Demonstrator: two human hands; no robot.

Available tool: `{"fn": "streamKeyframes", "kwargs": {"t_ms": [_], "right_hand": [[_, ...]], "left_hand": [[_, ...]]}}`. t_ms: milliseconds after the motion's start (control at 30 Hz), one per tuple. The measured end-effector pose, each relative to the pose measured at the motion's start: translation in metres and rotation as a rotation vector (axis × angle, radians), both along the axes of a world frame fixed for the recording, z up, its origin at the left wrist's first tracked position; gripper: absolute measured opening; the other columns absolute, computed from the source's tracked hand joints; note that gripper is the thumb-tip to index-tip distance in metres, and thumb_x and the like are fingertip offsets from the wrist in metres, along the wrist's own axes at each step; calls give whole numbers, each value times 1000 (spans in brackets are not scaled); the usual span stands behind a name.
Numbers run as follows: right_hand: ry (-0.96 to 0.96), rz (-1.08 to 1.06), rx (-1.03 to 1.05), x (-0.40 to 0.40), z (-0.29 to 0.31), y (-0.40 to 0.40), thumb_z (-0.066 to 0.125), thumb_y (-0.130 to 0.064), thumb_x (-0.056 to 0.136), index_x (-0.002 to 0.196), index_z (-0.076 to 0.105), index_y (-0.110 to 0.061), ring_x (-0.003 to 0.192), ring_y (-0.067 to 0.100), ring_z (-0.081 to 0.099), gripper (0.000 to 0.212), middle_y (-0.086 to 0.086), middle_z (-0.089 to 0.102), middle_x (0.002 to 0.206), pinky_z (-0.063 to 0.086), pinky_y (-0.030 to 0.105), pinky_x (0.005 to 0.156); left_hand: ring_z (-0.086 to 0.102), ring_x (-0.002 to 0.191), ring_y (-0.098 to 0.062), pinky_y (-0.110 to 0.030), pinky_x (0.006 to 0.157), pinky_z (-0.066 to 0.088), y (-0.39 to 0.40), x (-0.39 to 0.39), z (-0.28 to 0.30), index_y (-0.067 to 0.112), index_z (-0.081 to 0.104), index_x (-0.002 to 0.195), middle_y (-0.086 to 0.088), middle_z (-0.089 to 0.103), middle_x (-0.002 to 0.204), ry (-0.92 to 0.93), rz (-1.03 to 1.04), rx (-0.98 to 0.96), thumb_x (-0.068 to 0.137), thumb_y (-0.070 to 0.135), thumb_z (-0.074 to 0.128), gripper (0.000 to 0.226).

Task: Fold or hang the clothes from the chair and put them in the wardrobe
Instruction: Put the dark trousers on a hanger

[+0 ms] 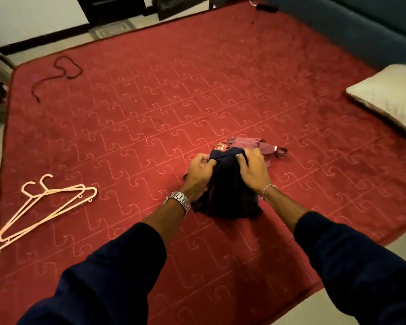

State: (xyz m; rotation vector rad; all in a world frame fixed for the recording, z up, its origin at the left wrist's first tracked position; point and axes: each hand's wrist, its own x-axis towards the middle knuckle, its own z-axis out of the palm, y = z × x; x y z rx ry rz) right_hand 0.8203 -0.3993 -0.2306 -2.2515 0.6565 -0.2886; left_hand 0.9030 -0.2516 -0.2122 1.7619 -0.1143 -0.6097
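Two hands gather a dark garment on the red bed.
Left hand [198, 171] and right hand [252, 168], arms stretched forward, both grip the bunched dark garment [227, 198] near the bed [150, 102] middle, hangers [40, 207] at its left edge.

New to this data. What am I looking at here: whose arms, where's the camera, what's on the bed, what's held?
No robot here: a person's two bare arms, filmed by one wide-angle camera worn on their head, looking down. The left hand, with a watch, and the right hand both grip a bunched dark garment on a red bedspread. Just behind it lies a maroon garment. Hangers lie at left, a dark cord far left, a pillow at right.
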Motion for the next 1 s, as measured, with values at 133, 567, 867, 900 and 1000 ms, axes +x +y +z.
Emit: {"fn": "streamKeyframes", "kwargs": {"t_ms": [133,567,867,900,1000], "right_hand": [[-157,-53,116,5,50,2,45,-25,106,103,58,-5,82,13,57,24,5,65,91,39,30,73],[-273,-37,130,7,191,49,39,-62,99,70,58,-20,65,1,47,55,-14,53,70,39,26,66],[-82,351,331,-10,269,52,90,-49,65,141,49,-45,128,-1,51,87,-15,57,141,42,29,105],[-12,387,282,-12,275,55,91,-41,66,127,65,-38,114,-3,61,66,-14,68,124,47,29,97],[92,390,90,-12,285,70,91,-38,68,89,77,-22,86,11,73,30,-4,78,90,57,39,76]], "left_hand": [[66,80,-15,-34,74,57,8,7,36,15,59,106,-4,66,92,186,-32,-98,75,54,79,54],[71,95,-18,-25,76,57,39,17,182,3,57,128,-14,69,116,187,-167,-560,103,-1,43,29],[52,60,-8,-23,58,43,75,6,269,12,67,71,1,62,68,-169,-435,-232,86,2,50,25],[47,59,-9,-23,55,40,80,9,275,11,65,67,0,58,66,-196,-419,-222,83,4,52,22],[34,66,-17,-30,55,30,94,14,299,10,55,65,-7,44,70,-303,-413,-195,72,14,54,8]]}}
